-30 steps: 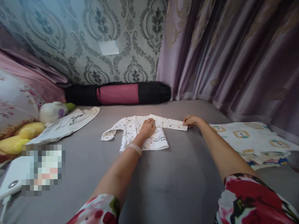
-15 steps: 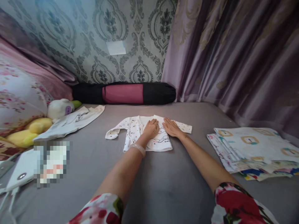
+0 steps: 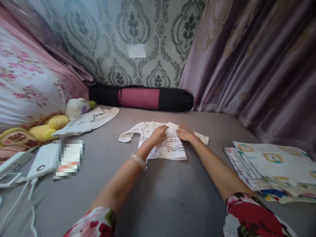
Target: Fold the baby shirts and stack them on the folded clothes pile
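Note:
A small white baby shirt (image 3: 176,153) lies spread on the grey sheet, with a cartoon animal and lettering printed on its front and little dots on one side. Over its middle is my left hand (image 3: 160,135), tilted, its fingers stretched and holding nothing. My right hand (image 3: 186,135) rests at the shirt's right shoulder, near the right sleeve, with fingers extended. Whether my left palm touches the cloth I cannot tell. The shirt's left sleeve (image 3: 127,136) bends outward; part of the right one is behind my right hand and wrist.
Folded printed cloths (image 3: 274,161) are stacked at right. White pants-like clothing (image 3: 91,121) lies at back left beside plush toys (image 3: 76,107). A power bank (image 3: 44,161) with cables and a power strip (image 3: 17,163) sit at left. A black-and-pink roll (image 3: 139,98) lines the wall.
The view has turned left, so things appear farther right. My hands have shifted from lying flat to a more tilted pose, and more of the printed animal shows between them.

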### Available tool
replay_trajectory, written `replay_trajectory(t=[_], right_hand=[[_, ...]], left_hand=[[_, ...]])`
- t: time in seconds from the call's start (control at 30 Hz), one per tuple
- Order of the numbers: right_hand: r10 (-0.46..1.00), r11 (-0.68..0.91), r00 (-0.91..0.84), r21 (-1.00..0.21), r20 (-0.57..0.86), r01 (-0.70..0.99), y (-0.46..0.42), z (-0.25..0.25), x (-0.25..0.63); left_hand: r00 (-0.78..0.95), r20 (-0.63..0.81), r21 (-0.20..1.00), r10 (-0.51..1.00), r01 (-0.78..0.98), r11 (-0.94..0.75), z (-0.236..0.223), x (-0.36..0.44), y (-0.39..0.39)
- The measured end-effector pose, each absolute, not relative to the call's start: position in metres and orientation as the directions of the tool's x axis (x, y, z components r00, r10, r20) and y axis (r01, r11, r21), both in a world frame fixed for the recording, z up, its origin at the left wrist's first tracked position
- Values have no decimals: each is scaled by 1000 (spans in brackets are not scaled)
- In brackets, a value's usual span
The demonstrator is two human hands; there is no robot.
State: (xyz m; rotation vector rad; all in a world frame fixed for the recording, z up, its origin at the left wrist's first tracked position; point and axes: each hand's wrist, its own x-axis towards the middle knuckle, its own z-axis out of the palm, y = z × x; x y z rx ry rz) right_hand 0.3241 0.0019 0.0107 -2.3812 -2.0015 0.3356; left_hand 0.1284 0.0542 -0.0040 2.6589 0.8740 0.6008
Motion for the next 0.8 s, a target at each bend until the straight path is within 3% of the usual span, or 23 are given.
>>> replay_trajectory(t=[0.13,0.27,0.37,0.57,0.8], right_hand=[[993,-76,89,-157,73,985,11,13,291],[995,87,-73,-217,73,972,24,8,249],[988,155,-150,-262,40,953,39,9,217],[970,242,-239,-310,50,919,73,7,167],[993,118,-112,-355,37,928,81,-16,152]], left_hand=[[539,369,359,757,669,-651,14,65,62],[183,296,407,937,864,-297,23,-3,75],[3,129,507,992,859,-69,24,-43,79],[-35,-162,668,986,732,136,22,-72,66],[-24,-274,616,962,763,194,19,-56,67]])
